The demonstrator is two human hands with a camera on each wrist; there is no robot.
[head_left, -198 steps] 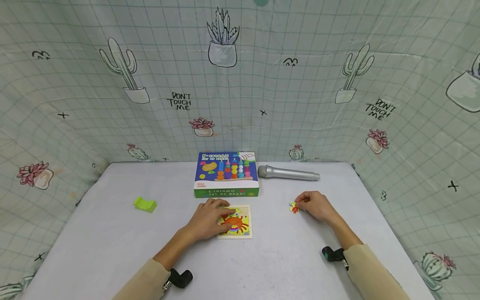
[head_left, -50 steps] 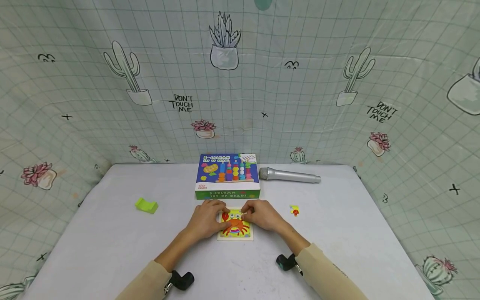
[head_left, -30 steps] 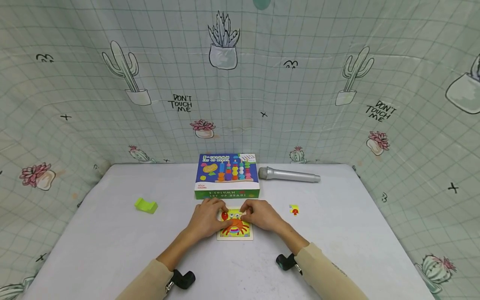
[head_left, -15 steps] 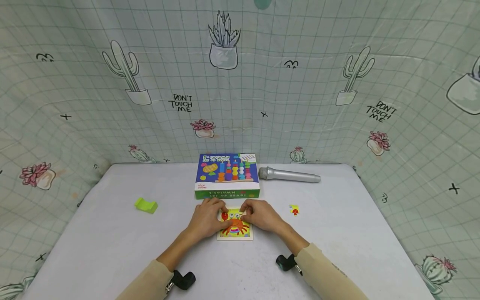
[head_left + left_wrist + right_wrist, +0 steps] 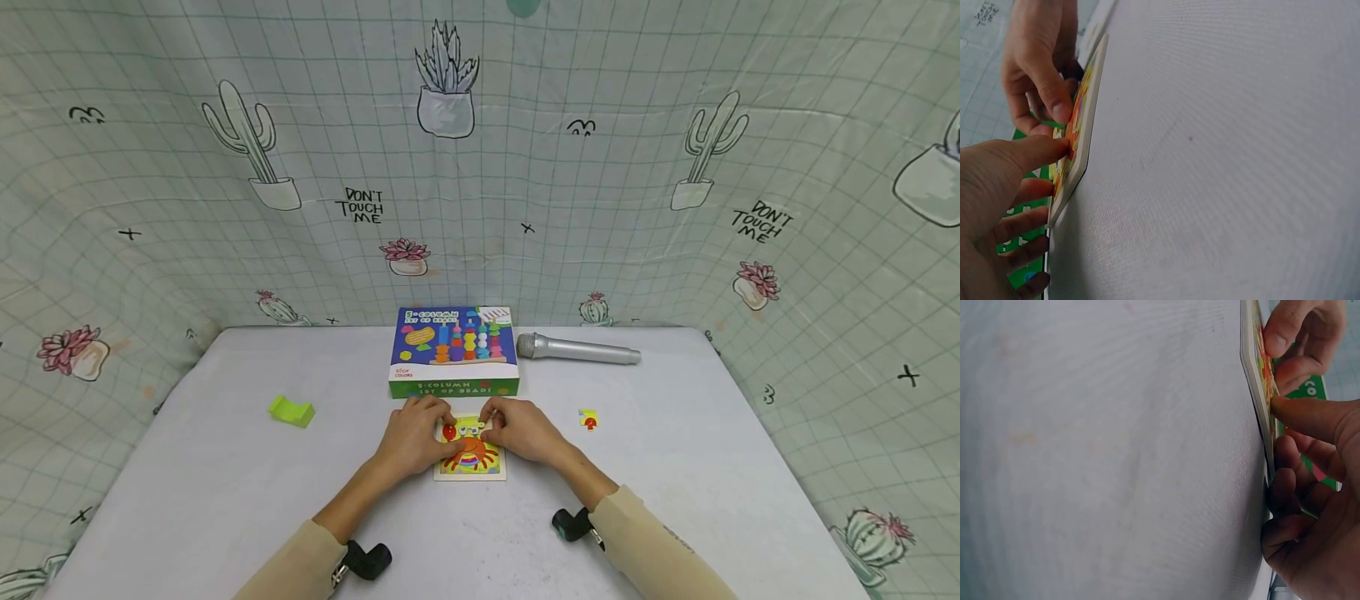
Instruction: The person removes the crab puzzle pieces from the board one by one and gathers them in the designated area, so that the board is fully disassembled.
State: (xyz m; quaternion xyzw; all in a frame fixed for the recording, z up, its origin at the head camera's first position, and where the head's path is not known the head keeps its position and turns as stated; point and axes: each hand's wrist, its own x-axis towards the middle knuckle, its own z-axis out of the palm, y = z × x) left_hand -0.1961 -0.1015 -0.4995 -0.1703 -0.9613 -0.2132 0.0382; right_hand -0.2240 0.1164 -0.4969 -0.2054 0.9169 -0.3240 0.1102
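Observation:
A square wooden crab jigsaw puzzle (image 5: 472, 467) in a pale frame lies on the table in front of me. My left hand (image 5: 411, 437) holds its left side, with the thumb (image 5: 1047, 150) on the crab picture and the index finger at the far edge. At the upper right corner, the thumb and index finger of my right hand (image 5: 525, 429) pinch what looks like a puzzle piece (image 5: 1057, 132), mostly hidden by the fingers. Apart, to the right, one loose yellow puzzle piece (image 5: 588, 419) with a red claw lies on the table.
Just behind the puzzle stands a blue and green bead-set box (image 5: 453, 350). A silver microphone (image 5: 581, 349) lies to the right of the box. On the left is a light green block (image 5: 292, 411). A patterned cloth (image 5: 480, 167) hangs behind the table (image 5: 480, 542).
My right hand has let go of the loose claw piece and moved left to the puzzle's upper right corner. Through the last second both hands stay almost still.

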